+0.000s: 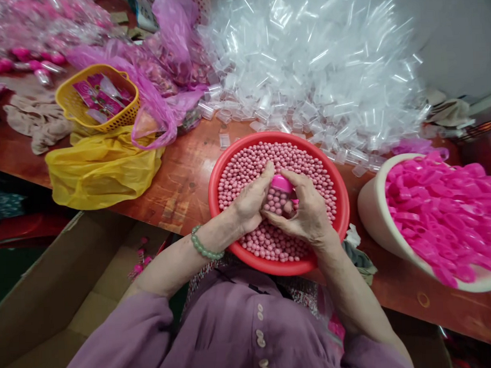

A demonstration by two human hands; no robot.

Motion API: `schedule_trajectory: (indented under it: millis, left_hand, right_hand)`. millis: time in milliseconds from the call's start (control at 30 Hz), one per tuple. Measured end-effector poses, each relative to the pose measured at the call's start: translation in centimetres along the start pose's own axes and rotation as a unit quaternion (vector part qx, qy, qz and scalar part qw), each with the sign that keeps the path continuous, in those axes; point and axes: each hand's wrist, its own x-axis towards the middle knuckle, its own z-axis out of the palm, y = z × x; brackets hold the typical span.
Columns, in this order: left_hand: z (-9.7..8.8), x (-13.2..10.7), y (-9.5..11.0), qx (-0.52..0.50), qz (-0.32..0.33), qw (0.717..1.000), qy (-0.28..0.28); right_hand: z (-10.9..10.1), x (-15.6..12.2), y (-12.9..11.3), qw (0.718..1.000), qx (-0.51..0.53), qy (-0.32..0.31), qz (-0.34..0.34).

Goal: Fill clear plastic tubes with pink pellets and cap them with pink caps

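Over the red basin (228, 158) of pink beads (309, 176), both hands meet: the left hand (250, 200) and right hand (309, 211) close around a small bead-filled tube with pink cap (283, 184), held low so spills drop back.

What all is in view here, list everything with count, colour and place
red basin: one, red, table centre
pink balls: many, pink, in red basin
small container: one, pink cap, between both hands
clear tubes: large heap, clear, table rear
white bowl: one, white, right
pink caps: many, pink, in white bowl
yellow basket: one, yellow, left
yellow bag: one, yellow, below basket
cardboard box: one, brown, lower left
left hand: holding container
right hand: holding container
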Motion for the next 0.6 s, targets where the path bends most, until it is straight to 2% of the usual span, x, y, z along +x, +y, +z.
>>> schedule_trajectory:
  millis: [100, 233, 300, 467, 600]
  left_hand:
    - [0.4, 0.6, -0.7, 0.003, 0.030, 0.999, 0.045]
    - [1.1, 0.8, -1.3, -0.009, 0.114, 0.986, 0.122]
    - [1.4, 0.6, -1.4, 0.011, 0.136, 0.979, 0.154]
    - [1.4, -0.1, -1.5, 0.081, 0.136, 0.974, 0.161]
    - [0.6, -0.5, -1.8, 0.088, 0.186, 0.970, 0.132]
  right_hand:
    - [0.0, 0.2, 0.1, 1.000, -0.012, 0.013, -0.013]
    - [-0.1, 0.3, 0.1, 0.999, -0.028, 0.023, -0.036]
    - [-0.1, 0.2, 0.0, 0.998, -0.040, 0.016, -0.035]
    - [0.0, -0.2, -0.5, 0.996, -0.071, 0.029, -0.045]
    - [0.2, -0.4, -0.8, 0.996, -0.067, 0.030, -0.059]
